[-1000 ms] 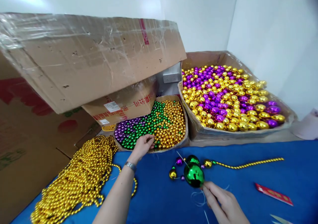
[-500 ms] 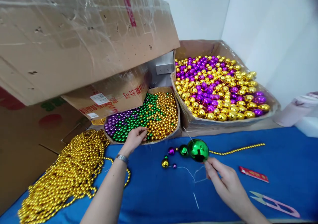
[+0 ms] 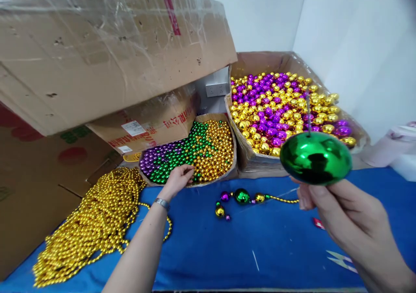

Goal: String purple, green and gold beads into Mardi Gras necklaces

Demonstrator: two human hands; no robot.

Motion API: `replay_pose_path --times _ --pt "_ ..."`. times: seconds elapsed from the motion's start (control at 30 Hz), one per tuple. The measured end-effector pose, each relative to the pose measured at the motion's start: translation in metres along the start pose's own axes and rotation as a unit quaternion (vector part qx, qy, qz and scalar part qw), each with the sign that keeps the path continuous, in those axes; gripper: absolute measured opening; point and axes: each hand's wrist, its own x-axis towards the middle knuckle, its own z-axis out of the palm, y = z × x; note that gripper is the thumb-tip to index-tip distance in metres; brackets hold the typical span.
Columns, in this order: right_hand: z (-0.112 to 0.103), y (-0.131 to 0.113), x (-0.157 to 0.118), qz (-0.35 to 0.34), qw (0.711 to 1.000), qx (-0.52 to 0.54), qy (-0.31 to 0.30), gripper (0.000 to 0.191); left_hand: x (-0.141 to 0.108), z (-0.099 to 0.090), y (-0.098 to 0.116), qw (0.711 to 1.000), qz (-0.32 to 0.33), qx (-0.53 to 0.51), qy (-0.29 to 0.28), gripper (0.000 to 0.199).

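Observation:
My right hand [image 3: 344, 215] is raised close to the camera, its fingers closed under a large shiny green bead [image 3: 315, 158]. A thin needle [image 3: 308, 111] sticks up out of the bead's top. My left hand [image 3: 178, 180] rests at the near edge of the box of small purple, green and gold beads [image 3: 195, 154], fingertips pinched together; whether a bead is between them is too small to tell. On the blue cloth [image 3: 201, 249], a strand of mixed beads [image 3: 242, 196] lies curved between my hands, joined to a thin gold bead chain [image 3: 284, 200].
A heap of gold bead strands [image 3: 94, 219] lies at the left. Behind stand a box of larger gold and purple beads [image 3: 276, 106] and a big carton [image 3: 113, 54]. Snips [image 3: 342, 260], a red item [image 3: 318, 223] and a pink bottle [image 3: 390, 145] are at the right.
My right hand has lifted the large green bead up and to the right, nearer the camera, away from the strand on the cloth. My left hand has stayed nearly in place.

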Motion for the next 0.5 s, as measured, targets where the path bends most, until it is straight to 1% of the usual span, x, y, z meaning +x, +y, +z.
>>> replay_pose_path --times 0.07,0.1,0.2,0.3,0.4,0.5 --pt "-0.001 0.001 -0.001 -0.006 1.000 -0.004 0.013 0.025 0.000 0.000 0.000 1.000 0.000 -0.005 0.001 0.031" --pt "-0.001 0.004 -0.003 -0.016 1.000 -0.011 0.010 0.025 0.000 0.000 0.000 1.000 -0.001 -0.008 0.002 0.031" --pt "0.002 0.018 -0.011 -0.049 0.997 -0.054 -0.029 0.023 -0.002 -0.003 0.005 1.000 -0.001 -0.018 0.003 0.034" --pt "0.007 0.034 -0.019 -0.067 0.992 -0.085 -0.067 0.023 -0.001 -0.010 0.011 1.000 0.007 -0.016 0.010 0.037" --pt "0.015 0.044 -0.026 -0.075 0.989 -0.086 -0.093 0.023 0.004 -0.016 0.015 0.999 0.019 0.012 0.029 0.038" --pt "0.025 0.049 -0.032 -0.065 0.989 -0.070 -0.112 0.022 0.016 -0.017 0.015 0.996 0.027 0.068 0.043 0.032"
